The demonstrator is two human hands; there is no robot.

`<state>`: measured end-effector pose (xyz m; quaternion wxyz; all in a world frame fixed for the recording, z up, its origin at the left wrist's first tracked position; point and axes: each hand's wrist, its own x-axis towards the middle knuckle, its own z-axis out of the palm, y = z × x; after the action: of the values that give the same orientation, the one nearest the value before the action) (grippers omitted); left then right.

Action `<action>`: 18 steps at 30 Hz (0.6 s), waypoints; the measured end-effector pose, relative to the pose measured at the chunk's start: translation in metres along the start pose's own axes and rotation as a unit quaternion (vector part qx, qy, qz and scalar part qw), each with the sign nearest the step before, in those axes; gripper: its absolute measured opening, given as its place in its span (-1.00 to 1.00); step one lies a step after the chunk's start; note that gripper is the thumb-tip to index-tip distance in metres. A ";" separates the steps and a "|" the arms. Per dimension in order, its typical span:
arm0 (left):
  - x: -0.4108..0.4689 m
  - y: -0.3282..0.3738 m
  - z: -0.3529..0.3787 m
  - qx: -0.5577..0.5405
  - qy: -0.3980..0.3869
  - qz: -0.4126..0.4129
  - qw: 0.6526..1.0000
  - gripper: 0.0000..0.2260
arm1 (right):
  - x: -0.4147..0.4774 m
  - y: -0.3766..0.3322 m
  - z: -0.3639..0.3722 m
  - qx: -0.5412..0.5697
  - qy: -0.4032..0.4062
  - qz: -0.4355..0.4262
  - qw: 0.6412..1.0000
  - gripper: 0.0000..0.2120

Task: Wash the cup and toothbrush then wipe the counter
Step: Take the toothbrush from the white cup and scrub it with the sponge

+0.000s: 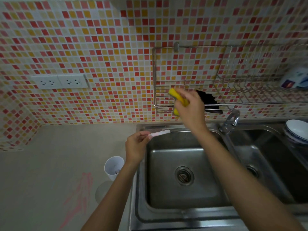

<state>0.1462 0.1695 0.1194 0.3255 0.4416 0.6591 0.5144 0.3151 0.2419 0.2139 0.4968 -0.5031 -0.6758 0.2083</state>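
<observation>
A person stands at a steel double sink (141,205) set below a wall of red, yellow and cream mosaic tiles, seen from above. Left of centre, the left hand (135,147) pinches a pale pink toothbrush (159,132) by its handle, holding it level over the near-left corner of the basin. Above centre, the right hand (190,105) is closed around a yellow sponge (177,95) at the lower left end of a wire rack (233,102) on the wall. The white cup (114,167) stands upright on the grey counter (50,164), just left of the sink and beside the left forearm. Pink streaks (80,197) mark the counter at lower left. The washing step seems just under way; next the sponge likely needs bringing down to the toothbrush, and the tap (230,120), upper right of the basin, needs turning on.
</observation>
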 end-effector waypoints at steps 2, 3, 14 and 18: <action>-0.003 0.003 0.011 0.005 0.002 0.007 1.000 -0.84 | -0.033 0.011 -0.002 -0.028 -0.041 -0.003 0.999 -0.58; -0.004 0.005 0.016 0.005 0.004 0.012 1.000 -0.84 | -0.046 0.021 0.000 -0.052 -0.065 -0.007 0.997 -0.57; -0.014 0.028 0.088 -0.032 0.007 0.032 0.999 -0.86 | -0.078 0.076 -0.004 -0.234 -0.072 -0.092 0.965 -0.69; -0.014 0.031 0.104 -0.024 0.040 0.023 0.999 -0.86 | -0.061 0.098 -0.021 -0.255 -0.049 -0.009 0.966 -0.68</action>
<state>0.2509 0.2000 0.1225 0.2972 0.4275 0.6485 0.5553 0.3800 0.2228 0.1182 0.3202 -0.5960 -0.7348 0.0491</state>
